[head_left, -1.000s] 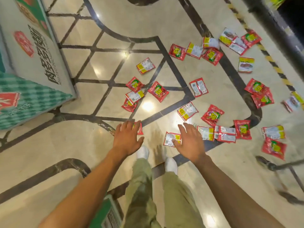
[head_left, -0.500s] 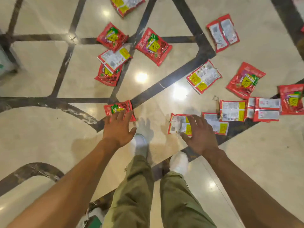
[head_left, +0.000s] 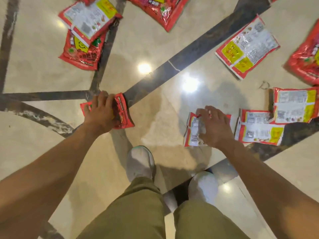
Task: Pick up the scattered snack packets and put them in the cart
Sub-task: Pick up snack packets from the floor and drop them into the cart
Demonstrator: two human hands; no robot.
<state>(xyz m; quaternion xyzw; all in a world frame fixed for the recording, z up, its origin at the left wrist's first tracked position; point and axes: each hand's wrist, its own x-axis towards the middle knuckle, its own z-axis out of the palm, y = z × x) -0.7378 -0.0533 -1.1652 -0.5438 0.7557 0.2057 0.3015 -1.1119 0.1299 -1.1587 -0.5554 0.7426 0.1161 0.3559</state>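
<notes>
**Both hands down on spilled snack packets**

A person bends over a polished marble floor [head_left: 155,121]; the left hand [head_left: 101,114] presses on a red packet [head_left: 123,114], fingers curled round its crumpled top edge; the right hand [head_left: 215,126] lies on a white-backed packet [head_left: 194,133], fingers spread over it, grip not clear; more packets lie beyond, two overlapping at upper left [head_left: 86,18], others just beside the right hand [head_left: 259,133]; white shoes [head_left: 139,161] and olive trousers [head_left: 138,213] show below.

Bright overhead glare on glossy floor [head_left: 155,49], blurred, stretched edges
</notes>
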